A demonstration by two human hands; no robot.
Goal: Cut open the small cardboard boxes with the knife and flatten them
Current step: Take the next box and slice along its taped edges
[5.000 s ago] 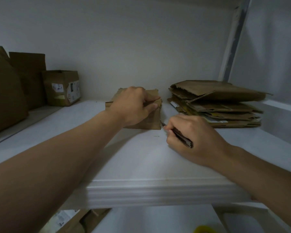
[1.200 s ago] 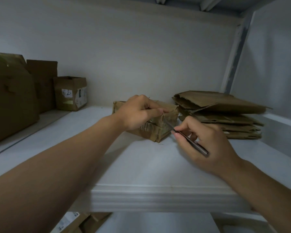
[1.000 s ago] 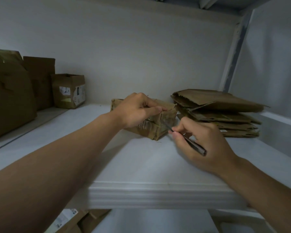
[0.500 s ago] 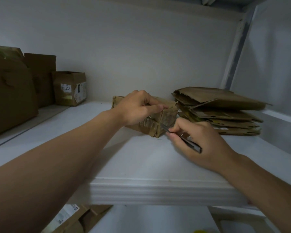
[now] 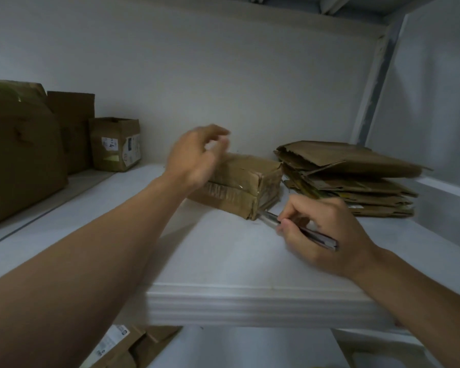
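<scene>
Box (image 5: 239,185), taped and still closed, lies on the white shelf (image 5: 223,251) near its middle, just left of the stack of flattened cardboard (image 5: 348,179). Its rear left part is hidden behind the left hand (image 5: 194,158). That hand is blurred, raised off the box top with fingers spread, gripping nothing; half a second ago it pressed down on the box. The right hand (image 5: 327,235) is clenched around the knife (image 5: 300,231) like a pen. The blade tip meets the box's lower front corner; whether it has entered the cardboard cannot be made out. The knife sits lower on that corner than before, and the handle's middle is covered by the fingers. More boxes (image 5: 114,143) stand at the far left, the largest cut off by the frame edge. Cardboard (image 5: 133,346) below the shelf is only partly visible.
</scene>
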